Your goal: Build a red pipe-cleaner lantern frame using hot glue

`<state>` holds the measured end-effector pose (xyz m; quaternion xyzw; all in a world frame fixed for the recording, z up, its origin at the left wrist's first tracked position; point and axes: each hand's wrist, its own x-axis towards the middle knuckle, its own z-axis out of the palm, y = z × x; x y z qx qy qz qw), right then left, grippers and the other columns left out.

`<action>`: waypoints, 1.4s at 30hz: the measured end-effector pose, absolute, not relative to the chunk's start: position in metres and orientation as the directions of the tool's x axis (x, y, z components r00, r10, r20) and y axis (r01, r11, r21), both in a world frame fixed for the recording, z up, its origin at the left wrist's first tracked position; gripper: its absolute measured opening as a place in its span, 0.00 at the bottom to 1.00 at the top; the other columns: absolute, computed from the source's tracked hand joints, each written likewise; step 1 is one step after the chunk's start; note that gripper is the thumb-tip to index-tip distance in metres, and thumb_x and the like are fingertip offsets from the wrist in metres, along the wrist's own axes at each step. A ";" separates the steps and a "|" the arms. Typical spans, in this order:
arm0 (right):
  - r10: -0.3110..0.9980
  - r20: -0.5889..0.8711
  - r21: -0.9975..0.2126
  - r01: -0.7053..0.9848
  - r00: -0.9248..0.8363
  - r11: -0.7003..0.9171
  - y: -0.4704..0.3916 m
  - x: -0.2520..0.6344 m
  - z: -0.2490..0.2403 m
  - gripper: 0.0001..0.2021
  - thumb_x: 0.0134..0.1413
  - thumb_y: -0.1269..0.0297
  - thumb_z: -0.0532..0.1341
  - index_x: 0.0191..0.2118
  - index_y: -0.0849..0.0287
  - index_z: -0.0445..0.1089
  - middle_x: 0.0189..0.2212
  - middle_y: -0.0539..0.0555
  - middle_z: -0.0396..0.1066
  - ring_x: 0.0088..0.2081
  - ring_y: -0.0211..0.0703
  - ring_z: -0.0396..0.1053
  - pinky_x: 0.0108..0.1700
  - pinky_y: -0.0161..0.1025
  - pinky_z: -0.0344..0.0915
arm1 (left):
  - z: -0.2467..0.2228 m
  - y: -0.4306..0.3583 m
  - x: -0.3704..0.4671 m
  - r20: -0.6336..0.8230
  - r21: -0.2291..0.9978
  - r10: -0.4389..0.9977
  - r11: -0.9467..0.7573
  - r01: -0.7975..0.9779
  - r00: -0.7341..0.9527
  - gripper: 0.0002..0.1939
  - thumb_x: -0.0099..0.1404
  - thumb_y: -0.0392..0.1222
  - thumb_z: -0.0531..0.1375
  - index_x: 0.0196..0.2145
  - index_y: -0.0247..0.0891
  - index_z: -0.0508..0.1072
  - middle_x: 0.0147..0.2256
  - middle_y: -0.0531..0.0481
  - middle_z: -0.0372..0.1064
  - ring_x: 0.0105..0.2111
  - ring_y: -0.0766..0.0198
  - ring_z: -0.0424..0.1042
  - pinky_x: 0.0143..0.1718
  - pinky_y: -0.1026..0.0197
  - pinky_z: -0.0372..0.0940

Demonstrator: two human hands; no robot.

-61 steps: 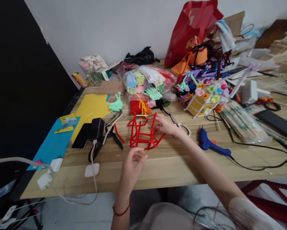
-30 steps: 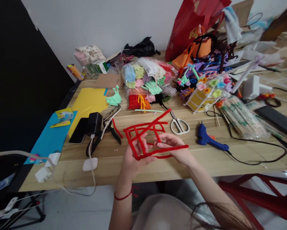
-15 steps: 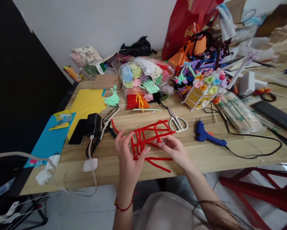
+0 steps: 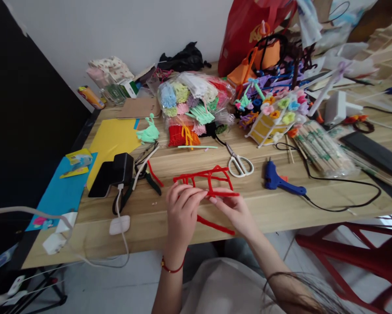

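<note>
The red frame of fuzzy strips is before you, over the near part of the table. Your right hand seems to pinch its near side; your left hand covers its left end, fingers together, but I cannot tell if they grip. You seem to be adjusting it, which calls for light, steady pressure. Scissors lie just beyond.

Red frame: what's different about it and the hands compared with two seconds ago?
The red frame has come nearer the table's front edge and been turned. The left hand, then apart from it, now holds it together with the right hand, which was already touching it. The scissors, blue glue gun and mint-green figure stayed put.
</note>
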<state>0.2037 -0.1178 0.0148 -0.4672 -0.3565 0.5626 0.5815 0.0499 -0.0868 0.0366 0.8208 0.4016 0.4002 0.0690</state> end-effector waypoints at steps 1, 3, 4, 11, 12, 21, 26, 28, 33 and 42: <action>0.987 -0.095 -0.951 -0.303 0.128 -0.052 -0.119 0.203 0.015 0.11 0.47 0.59 0.69 0.38 0.54 0.76 0.38 0.53 0.77 0.41 0.46 0.74 0.48 0.44 0.69 | 0.036 -0.087 0.049 0.588 0.466 0.728 -0.661 0.589 0.352 0.13 0.65 0.32 0.58 0.42 0.48 0.76 0.37 0.53 0.77 0.43 0.59 0.69 0.54 0.48 0.59; 0.986 -0.036 -0.963 -0.269 0.161 0.009 -0.120 0.200 0.014 0.10 0.48 0.60 0.68 0.39 0.53 0.76 0.39 0.53 0.75 0.43 0.45 0.72 0.49 0.44 0.68 | 0.035 -0.089 0.047 0.565 0.519 0.753 -0.641 0.565 0.336 0.12 0.65 0.33 0.58 0.41 0.48 0.76 0.37 0.53 0.76 0.42 0.59 0.70 0.53 0.48 0.60; 0.985 -0.001 -0.965 -0.258 0.175 0.045 -0.121 0.199 0.014 0.10 0.48 0.61 0.68 0.39 0.52 0.76 0.40 0.54 0.74 0.45 0.45 0.71 0.49 0.44 0.67 | 0.034 -0.089 0.047 0.558 0.535 0.762 -0.634 0.558 0.330 0.12 0.65 0.34 0.58 0.41 0.49 0.76 0.37 0.53 0.76 0.42 0.59 0.70 0.53 0.49 0.60; 0.978 0.005 -0.973 -0.224 0.209 0.053 -0.124 0.195 0.019 0.09 0.52 0.59 0.65 0.40 0.51 0.78 0.40 0.54 0.70 0.44 0.43 0.68 0.46 0.40 0.66 | 0.033 -0.093 0.049 0.575 0.513 0.762 -0.619 0.594 0.298 0.15 0.64 0.33 0.58 0.42 0.52 0.77 0.38 0.51 0.74 0.43 0.58 0.68 0.52 0.49 0.60; 0.977 -0.012 -0.976 -0.217 0.212 0.035 -0.124 0.195 0.021 0.09 0.54 0.59 0.64 0.40 0.51 0.78 0.39 0.54 0.70 0.43 0.43 0.68 0.45 0.40 0.66 | 0.034 -0.094 0.051 0.587 0.492 0.758 -0.612 0.619 0.283 0.15 0.64 0.32 0.59 0.42 0.52 0.77 0.39 0.51 0.74 0.44 0.57 0.67 0.52 0.50 0.61; 0.919 -0.249 -0.931 -0.336 0.306 -0.141 -0.125 0.191 0.022 0.13 0.48 0.55 0.67 0.38 0.56 0.78 0.36 0.54 0.76 0.35 0.43 0.69 0.33 0.38 0.64 | 0.046 -0.133 0.067 0.329 0.817 0.943 -0.307 0.487 0.042 0.06 0.65 0.37 0.59 0.40 0.41 0.73 0.36 0.47 0.72 0.31 0.64 0.70 0.31 0.64 0.67; 0.905 -0.282 -0.913 -0.380 0.319 -0.150 -0.126 0.194 0.018 0.13 0.46 0.56 0.68 0.37 0.57 0.76 0.31 0.53 0.75 0.31 0.40 0.68 0.30 0.35 0.63 | 0.048 -0.135 0.072 -0.286 0.953 0.935 0.255 0.163 0.211 0.19 0.65 0.51 0.56 0.50 0.42 0.70 0.39 0.44 0.73 0.25 0.63 0.72 0.12 0.67 0.61; 0.905 -0.262 -0.918 -0.375 0.336 -0.126 -0.126 0.195 0.016 0.11 0.45 0.57 0.69 0.34 0.57 0.77 0.36 0.54 0.75 0.36 0.42 0.69 0.33 0.36 0.65 | 0.046 -0.131 0.076 -0.375 0.925 0.894 0.378 0.037 0.246 0.20 0.63 0.54 0.58 0.49 0.42 0.69 0.38 0.45 0.73 0.24 0.62 0.73 0.10 0.68 0.61; 0.878 -0.283 -0.896 -0.433 0.386 -0.099 -0.129 0.193 0.015 0.09 0.41 0.59 0.71 0.31 0.55 0.78 0.45 0.54 0.71 0.41 0.43 0.69 0.33 0.35 0.66 | 0.035 -0.122 0.091 -0.425 0.872 0.876 0.463 -0.157 0.227 0.21 0.54 0.52 0.66 0.42 0.38 0.70 0.27 0.50 0.72 0.24 0.61 0.74 0.12 0.68 0.65; 0.916 -0.328 -0.851 -0.494 0.231 -0.180 -0.130 0.196 0.024 0.13 0.42 0.57 0.71 0.35 0.56 0.74 0.22 0.47 0.67 0.18 0.32 0.56 0.16 0.32 0.51 | 0.030 -0.129 0.113 -0.421 0.848 0.907 0.394 -0.354 0.004 0.20 0.52 0.50 0.68 0.38 0.36 0.70 0.25 0.52 0.72 0.19 0.68 0.71 0.14 0.70 0.64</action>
